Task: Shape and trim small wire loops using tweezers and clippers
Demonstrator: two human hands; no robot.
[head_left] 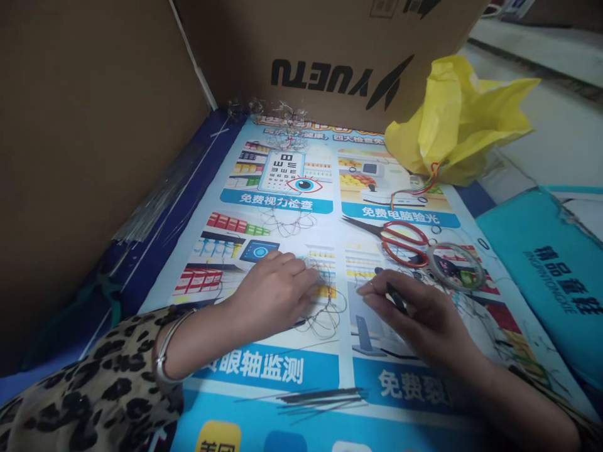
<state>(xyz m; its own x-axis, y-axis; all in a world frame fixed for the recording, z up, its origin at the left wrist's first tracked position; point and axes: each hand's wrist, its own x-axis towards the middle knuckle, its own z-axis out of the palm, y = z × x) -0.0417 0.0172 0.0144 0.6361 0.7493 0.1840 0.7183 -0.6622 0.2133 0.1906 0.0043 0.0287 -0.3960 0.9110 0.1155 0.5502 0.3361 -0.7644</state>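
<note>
My left hand (277, 292) is closed in a pinch at a flower-like piece of thin bent wire loops (330, 311), which shows beside and below its fingertips. My right hand (417, 314) is to the right of it, with thumb and index finger close together. A slim black tool (396, 298) sticks out between its fingers; its kind cannot be made out. A similar ring of wire loops (289, 216) lies farther up on the printed sheet (345, 351). Short dark wires (323, 397) are bundled near the front edge.
Red-handled scissors (405, 242) and a roll of tape (456, 267) lie right of centre. Behind are a yellow paper piece (452, 119) and more wire pieces (289, 125). Cardboard (330, 37) walls the back and left. A teal bag (551, 270) is at right, straight wires (160, 194) at left.
</note>
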